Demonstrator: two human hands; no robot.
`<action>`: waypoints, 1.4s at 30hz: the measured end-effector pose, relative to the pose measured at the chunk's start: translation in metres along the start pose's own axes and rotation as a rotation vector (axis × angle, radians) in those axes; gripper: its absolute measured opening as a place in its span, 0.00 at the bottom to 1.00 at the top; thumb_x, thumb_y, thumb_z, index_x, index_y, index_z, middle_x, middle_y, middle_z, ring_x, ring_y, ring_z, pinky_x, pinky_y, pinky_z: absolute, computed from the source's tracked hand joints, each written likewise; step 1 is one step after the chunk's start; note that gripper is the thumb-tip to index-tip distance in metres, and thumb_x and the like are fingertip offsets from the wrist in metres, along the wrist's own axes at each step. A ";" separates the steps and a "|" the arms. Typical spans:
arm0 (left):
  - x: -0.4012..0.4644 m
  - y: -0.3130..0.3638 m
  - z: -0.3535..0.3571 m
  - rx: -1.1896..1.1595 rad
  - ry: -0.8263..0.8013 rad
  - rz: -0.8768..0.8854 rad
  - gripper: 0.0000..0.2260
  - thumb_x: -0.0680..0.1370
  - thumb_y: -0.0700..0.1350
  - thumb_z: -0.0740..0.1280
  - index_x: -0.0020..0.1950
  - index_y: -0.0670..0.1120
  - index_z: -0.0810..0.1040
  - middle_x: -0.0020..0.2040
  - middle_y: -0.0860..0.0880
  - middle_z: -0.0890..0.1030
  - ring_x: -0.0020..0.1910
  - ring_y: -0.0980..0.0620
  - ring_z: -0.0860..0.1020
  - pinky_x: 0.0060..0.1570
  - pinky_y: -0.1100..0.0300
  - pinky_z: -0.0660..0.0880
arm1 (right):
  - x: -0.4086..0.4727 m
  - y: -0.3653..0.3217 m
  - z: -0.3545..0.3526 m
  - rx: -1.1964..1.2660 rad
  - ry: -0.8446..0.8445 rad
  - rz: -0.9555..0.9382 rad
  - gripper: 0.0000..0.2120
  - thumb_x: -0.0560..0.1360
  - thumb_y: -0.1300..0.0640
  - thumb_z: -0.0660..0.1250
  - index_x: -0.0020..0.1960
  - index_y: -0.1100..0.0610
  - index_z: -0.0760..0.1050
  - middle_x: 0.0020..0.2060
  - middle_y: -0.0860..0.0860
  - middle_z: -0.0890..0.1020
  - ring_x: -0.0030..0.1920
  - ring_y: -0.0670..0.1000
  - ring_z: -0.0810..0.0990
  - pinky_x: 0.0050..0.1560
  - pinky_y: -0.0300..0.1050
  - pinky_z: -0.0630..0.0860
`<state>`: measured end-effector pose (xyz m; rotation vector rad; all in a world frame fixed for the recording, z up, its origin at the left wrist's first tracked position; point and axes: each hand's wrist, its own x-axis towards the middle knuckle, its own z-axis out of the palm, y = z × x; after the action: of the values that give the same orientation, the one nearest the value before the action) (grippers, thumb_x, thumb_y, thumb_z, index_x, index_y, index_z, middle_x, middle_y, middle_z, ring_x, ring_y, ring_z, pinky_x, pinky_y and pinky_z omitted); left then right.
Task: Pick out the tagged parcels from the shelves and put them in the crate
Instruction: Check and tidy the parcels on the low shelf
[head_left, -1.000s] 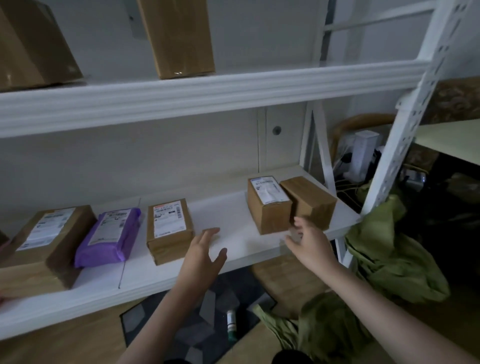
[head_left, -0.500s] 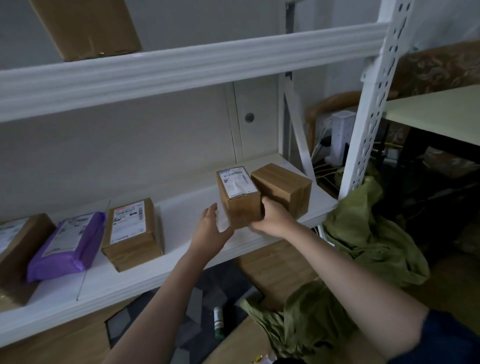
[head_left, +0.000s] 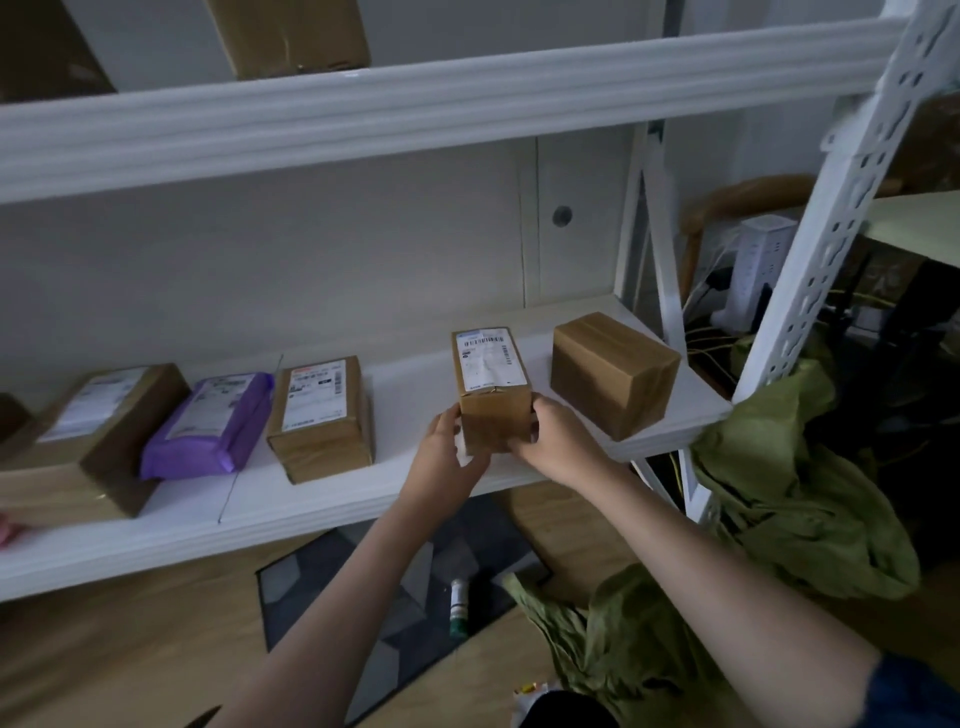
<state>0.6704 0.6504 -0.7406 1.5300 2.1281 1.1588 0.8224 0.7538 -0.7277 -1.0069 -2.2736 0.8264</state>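
Gripping a small labelled box (head_left: 491, 387) from both sides, the left hand (head_left: 447, 457) and right hand (head_left: 556, 441) hold it at the front edge of the lower shelf (head_left: 415, 499); fingers of each hand wrap its near lower corners, and whether its base rests on the board or has just cleared it cannot be told. A white barcode label covers the top of this parcel. To its right, well apart, stands a plain brown box (head_left: 613, 371) with no label showing. To the left remain three labelled parcels: a brown box (head_left: 322, 415), a purple mailer (head_left: 213, 423) just beside it, and a larger brown box (head_left: 88, 436) at the far left. Two more cartons sit on the upper shelf (head_left: 415, 109), their tops out of view. No crate is visible, so the count already delivered cannot be judged; at least one parcel is in hand and three tagged ones await collection.
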 end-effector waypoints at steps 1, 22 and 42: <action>-0.004 -0.003 -0.005 0.003 0.000 -0.016 0.28 0.77 0.50 0.72 0.75 0.49 0.67 0.69 0.50 0.74 0.66 0.53 0.74 0.66 0.54 0.74 | -0.003 -0.003 0.004 -0.010 0.006 -0.007 0.23 0.77 0.53 0.73 0.70 0.54 0.73 0.62 0.50 0.81 0.62 0.50 0.80 0.63 0.48 0.79; -0.042 0.007 -0.041 -0.131 0.250 0.007 0.31 0.77 0.41 0.72 0.77 0.50 0.63 0.64 0.60 0.74 0.63 0.62 0.73 0.54 0.74 0.71 | -0.030 -0.053 0.020 -0.070 0.126 -0.184 0.25 0.78 0.55 0.72 0.73 0.54 0.70 0.65 0.52 0.78 0.63 0.52 0.80 0.61 0.40 0.74; -0.073 0.029 -0.072 -0.161 0.333 0.226 0.32 0.77 0.39 0.71 0.77 0.52 0.61 0.73 0.57 0.69 0.73 0.58 0.68 0.69 0.54 0.73 | -0.053 -0.081 0.006 0.026 0.349 -0.420 0.28 0.75 0.55 0.75 0.73 0.55 0.71 0.67 0.50 0.79 0.65 0.49 0.79 0.60 0.43 0.80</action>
<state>0.6739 0.5571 -0.6892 1.6287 2.0281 1.7254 0.8119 0.6672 -0.6853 -0.5724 -2.0566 0.4595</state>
